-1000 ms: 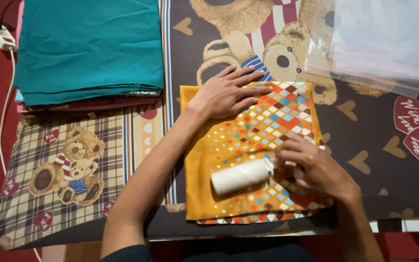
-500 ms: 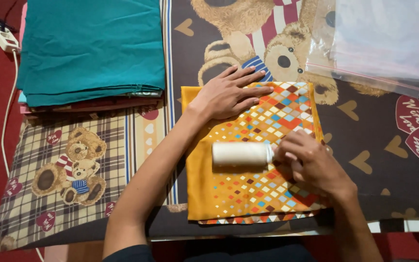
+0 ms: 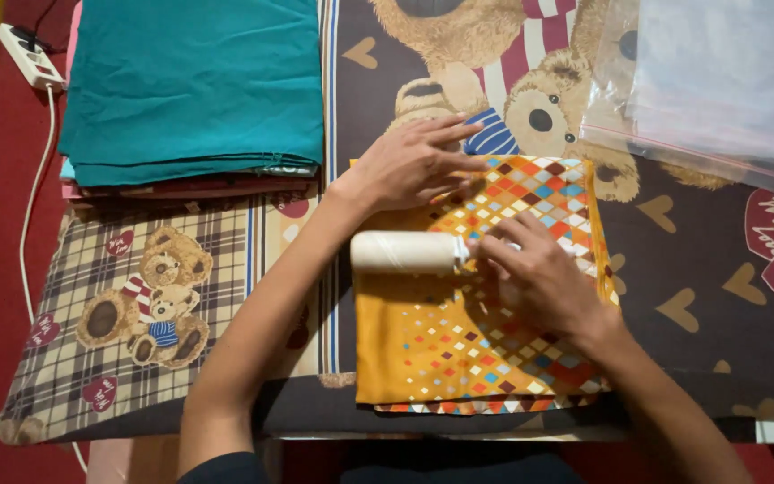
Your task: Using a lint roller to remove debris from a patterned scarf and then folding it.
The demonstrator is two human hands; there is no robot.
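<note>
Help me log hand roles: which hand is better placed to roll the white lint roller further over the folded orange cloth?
Right. The right hand grips the white lint roller by its handle end, while the left hand lies flat, pinning the folded orange cloth.

Folded cloth (image 3: 459, 350): mustard yellow, printed with small diamonds in orange, red, blue and white, denser toward upper right and lower edge. Lies flat, rectangular, long side running away from viewer, layered edges showing at near end. Rests on brown bear-print spread, slightly right of centre.

Roller (image 3: 402, 252): white cylinder, lying on its side across cloth's left half, axis running left-right, left end reaching cloth's left edge. Right end gripped by right hand (image 3: 539, 282). Left hand (image 3: 414, 163) pressed flat, fingers spread, on cloth's far left corner.
</note>
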